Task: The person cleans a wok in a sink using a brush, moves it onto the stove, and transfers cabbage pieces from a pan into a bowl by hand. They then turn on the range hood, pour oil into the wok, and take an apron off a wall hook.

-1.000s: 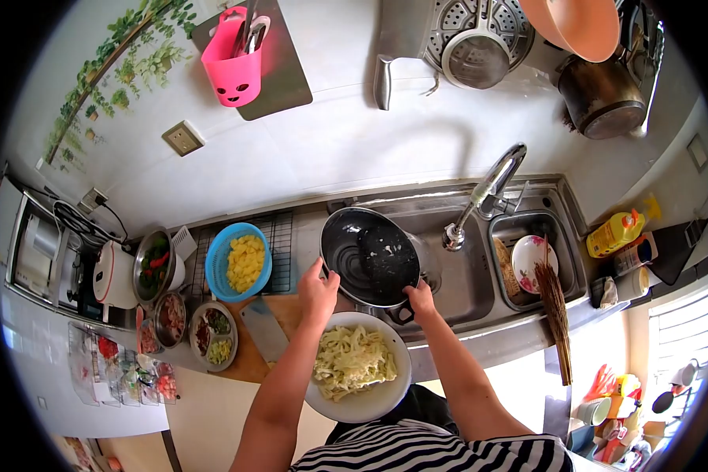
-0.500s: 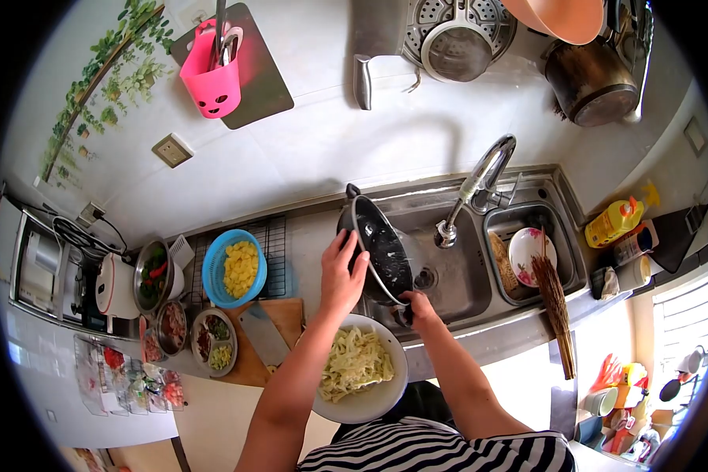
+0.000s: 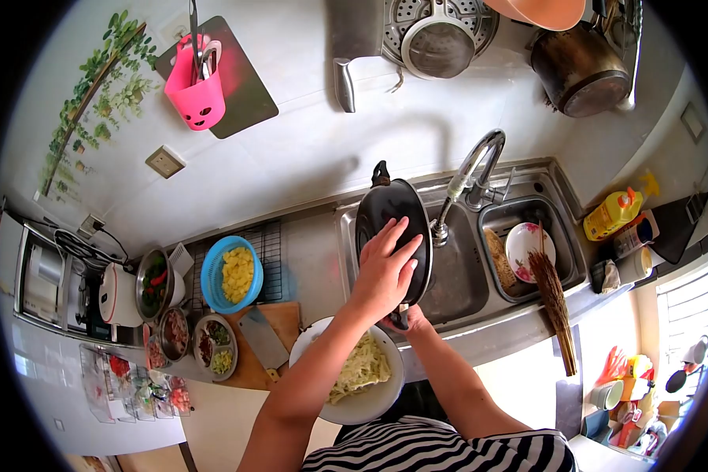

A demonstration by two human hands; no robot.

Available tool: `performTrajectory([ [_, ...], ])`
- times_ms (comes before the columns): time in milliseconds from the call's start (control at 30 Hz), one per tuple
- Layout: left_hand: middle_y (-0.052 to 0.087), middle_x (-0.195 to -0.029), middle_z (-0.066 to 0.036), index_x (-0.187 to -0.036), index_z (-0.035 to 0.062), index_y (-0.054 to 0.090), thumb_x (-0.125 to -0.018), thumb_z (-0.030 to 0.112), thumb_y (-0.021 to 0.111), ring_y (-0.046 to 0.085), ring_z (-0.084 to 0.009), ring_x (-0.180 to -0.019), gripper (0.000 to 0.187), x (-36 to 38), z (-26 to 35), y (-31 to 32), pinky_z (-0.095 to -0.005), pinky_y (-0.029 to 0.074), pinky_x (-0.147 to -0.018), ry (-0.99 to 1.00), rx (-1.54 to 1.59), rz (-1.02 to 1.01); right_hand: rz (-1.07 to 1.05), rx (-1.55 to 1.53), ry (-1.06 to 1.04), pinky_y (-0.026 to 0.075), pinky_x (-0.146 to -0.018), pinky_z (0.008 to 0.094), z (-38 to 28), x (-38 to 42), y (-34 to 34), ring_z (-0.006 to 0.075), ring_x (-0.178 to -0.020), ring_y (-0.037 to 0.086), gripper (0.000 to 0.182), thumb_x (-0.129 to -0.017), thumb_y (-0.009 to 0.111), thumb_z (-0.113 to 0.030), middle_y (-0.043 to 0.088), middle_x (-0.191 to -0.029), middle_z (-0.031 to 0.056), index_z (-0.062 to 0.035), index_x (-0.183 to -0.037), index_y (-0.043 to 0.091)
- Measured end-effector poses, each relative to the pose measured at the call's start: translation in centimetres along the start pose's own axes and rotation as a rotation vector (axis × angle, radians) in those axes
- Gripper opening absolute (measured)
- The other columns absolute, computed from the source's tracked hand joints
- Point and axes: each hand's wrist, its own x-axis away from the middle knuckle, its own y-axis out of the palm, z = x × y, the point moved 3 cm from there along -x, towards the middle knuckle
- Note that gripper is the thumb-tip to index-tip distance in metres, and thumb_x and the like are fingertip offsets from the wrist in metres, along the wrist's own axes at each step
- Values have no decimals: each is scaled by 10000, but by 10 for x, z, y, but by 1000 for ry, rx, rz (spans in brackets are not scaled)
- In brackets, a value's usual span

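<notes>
Pan [image 3: 393, 203] was held tilted over sink [image 3: 466, 275]: L hand [image 3: 385, 266] spread against underside, R hand [image 3: 414, 322] curled round nr. handle [image 3: 400, 316]; slip judged poss. if R grip loosened.

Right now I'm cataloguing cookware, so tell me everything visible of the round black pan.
The round black pan looks metallic, its outside smooth and faintly glossy, with a dark far handle and a dark near handle opposite. It tilts steeply over the grey steel sink, its inside hidden. The spread left hand lies against its outside; the right hand grips the near handle. Whether it touches the sink is unclear.
</notes>
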Motion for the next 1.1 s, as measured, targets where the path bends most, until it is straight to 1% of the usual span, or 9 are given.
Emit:
performTrajectory([
  [300, 364, -1419, -137, -1298, 75, 487, -792, 115, 634, 347, -330, -1304, 529, 18, 8, -10, -457, 267, -1032, -5, -75, 49, -24, 163, 27, 586, -592, 334, -5, 11, -2, 234, -750, 662, 230, -922, 503, -212, 663, -899, 111, -39, -1045, 590],
  [533, 386, -1379, -189, -1329, 19, 434, -845, 119, 616, 380, -367, -1262, 526, 75, 6, -43, -429, 303, -1028, -196, 13, 248, 311, 381, 61, 582, -594, 375, -17, 25, -13, 281, -768, 645, 273, -850, 507, -56, 623, -1003, 159, 7, -1116, 513],
  [633, 390, -1360, -195, -1339, 4, 410, -883, 149, 596, 408, -327, -1242, 514, 114, 1, -50, -394, 339, -1013, -315, 55, 367, 320, 711, -178, 544, -669, 314, -21, 43, 10, 221, -795, 633, 298, -799, 522, -12, 632, -949, 127, 15, -1096, 538],
  [767, 422, -1352, -136, -1367, 38, 369, -906, 169, 573, 426, -256, -1227, 522, 158, -13, -49, -370, 363, -985, -631, 584, 533, 307, 972, -497, 404, -941, 303, -24, 67, 48, 208, -1025, 555, 519, -711, 478, 44, 600, -1079, 123, 34, -1229, 453],
  [833, 431, -1350, -109, -1369, 49, 362, -911, 173, 568, 444, -232, -1209, 518, 167, -7, -56, -373, 375, -971, -672, 788, 576, 281, 1236, -725, 412, -936, 316, -26, 80, 64, 214, -1035, 563, 521, -735, 462, 25, 602, -1103, 136, 31, -1255, 432],
  [867, 449, -1332, -93, -1344, 47, 380, -910, 161, 567, 458, -221, -1194, 486, 174, -5, -57, -380, 402, -939, -889, 838, 507, 276, 1401, -820, 442, -887, 329, -29, 85, 64, 222, -975, 601, 513, -767, 467, -6, 629, -1055, 161, 6, -1277, 415],
  [967, 528, -1218, -94, -1246, 23, 436, -885, 91, 553, 553, -224, -1071, 386, 198, -11, -45, -404, 510, -808, -1155, 963, 421, 345, 1569, -826, 475, -810, 344, -20, 116, 108, 236, -869, 635, 501, -793, 484, -37, 650, -971, 182, -32, -1289, 411],
  [1000, 544, -1172, -107, -1231, 17, 439, -866, 66, 540, 579, -235, -1017, 382, 211, -22, -36, -404, 537, -766, -1100, 1109, 454, 344, 1567, -871, 492, -728, 339, -17, 123, 115, 215, -778, 645, 475, -830, 515, -89, 651, -864, 178, -57, -1292, 413],
  [1100, 566, -1084, -129, -1198, 7, 442, -798, 8, 506, 628, -266, -892, 406, 222, -29, -37, -421, 583, -703, -1038, 1268, 498, 221, 1000, -604, 481, -762, 305, -15, 130, 117, 199, -869, 624, 452, -905, 583, -299, 631, -967, 108, -17, -1236, 460],
])
